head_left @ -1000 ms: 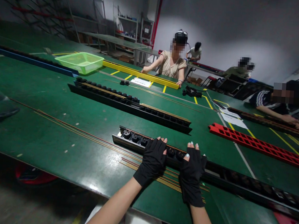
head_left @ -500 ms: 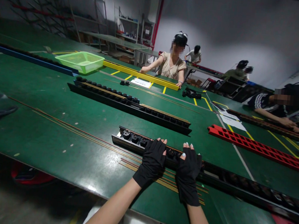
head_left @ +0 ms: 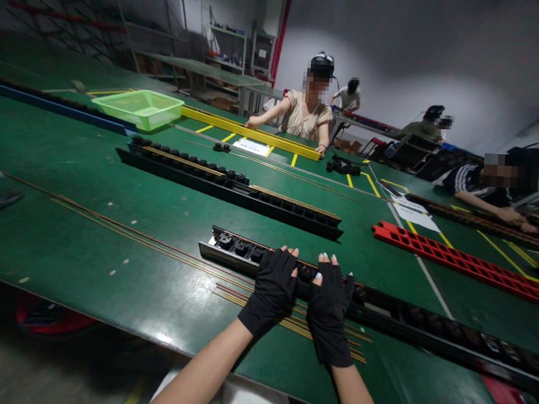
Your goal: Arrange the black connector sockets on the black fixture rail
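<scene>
Under both gloved hands: a black socket strip (head_left: 238, 249).
Left hand (head_left: 273, 285) and right hand (head_left: 329, 304) press flat, side by side, brass rods (head_left: 288, 323) beneath the wrists.

— What sort of place is this?
— A factory assembly floor; long green worktables (head_left: 91, 171) marked with yellow tape run far back; black socket strips (head_left: 233, 187) and a red strip housing (head_left: 454, 258) lie on them.
— Anything else?
— Several seated workers (head_left: 310, 115) at the far benches; metal shelving (head_left: 224, 51) against the far wall; a green bin (head_left: 140, 108) far left.
</scene>
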`<state>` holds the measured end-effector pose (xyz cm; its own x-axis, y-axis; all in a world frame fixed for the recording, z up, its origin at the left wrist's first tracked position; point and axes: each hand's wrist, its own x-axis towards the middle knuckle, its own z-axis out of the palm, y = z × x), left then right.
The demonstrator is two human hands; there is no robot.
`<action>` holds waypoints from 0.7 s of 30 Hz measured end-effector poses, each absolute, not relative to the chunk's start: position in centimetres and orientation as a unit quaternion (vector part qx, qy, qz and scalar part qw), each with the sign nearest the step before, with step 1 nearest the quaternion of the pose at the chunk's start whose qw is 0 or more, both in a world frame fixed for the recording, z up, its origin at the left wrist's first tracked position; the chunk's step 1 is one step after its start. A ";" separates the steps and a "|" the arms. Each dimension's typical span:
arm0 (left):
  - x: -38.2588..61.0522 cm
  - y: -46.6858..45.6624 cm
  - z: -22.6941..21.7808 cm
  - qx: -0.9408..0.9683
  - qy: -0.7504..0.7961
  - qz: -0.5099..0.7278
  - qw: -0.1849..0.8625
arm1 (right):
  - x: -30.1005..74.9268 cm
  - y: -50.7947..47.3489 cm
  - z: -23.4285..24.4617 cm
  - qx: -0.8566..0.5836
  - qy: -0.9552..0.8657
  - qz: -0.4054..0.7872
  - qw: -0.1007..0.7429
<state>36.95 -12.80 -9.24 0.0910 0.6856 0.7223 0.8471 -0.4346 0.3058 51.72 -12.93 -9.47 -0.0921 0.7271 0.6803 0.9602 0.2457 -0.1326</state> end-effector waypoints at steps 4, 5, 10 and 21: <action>37.0 -12.7 -9.4 -0.731 -0.523 -0.425 0.108 | 51.2 -12.6 -9.3 -0.584 -0.722 -0.194 0.315; 37.0 -12.6 -9.5 -0.730 -0.523 -0.425 0.112 | 51.0 -12.5 -9.3 -0.581 -0.726 -0.198 0.309; 37.2 -12.4 -9.9 -0.730 -0.524 -0.422 0.119 | 49.7 -12.1 -9.3 -0.549 -0.756 -0.211 0.287; 37.2 -12.3 -10.2 -0.726 -0.521 -0.436 0.104 | 48.8 -12.0 -8.5 -0.522 -0.768 -0.234 0.287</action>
<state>37.23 -12.26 -10.18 0.0758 0.6656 0.7424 0.8477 -0.4351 0.3035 48.84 -11.96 -8.51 -0.2897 0.6684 0.6851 0.9368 0.3446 0.0599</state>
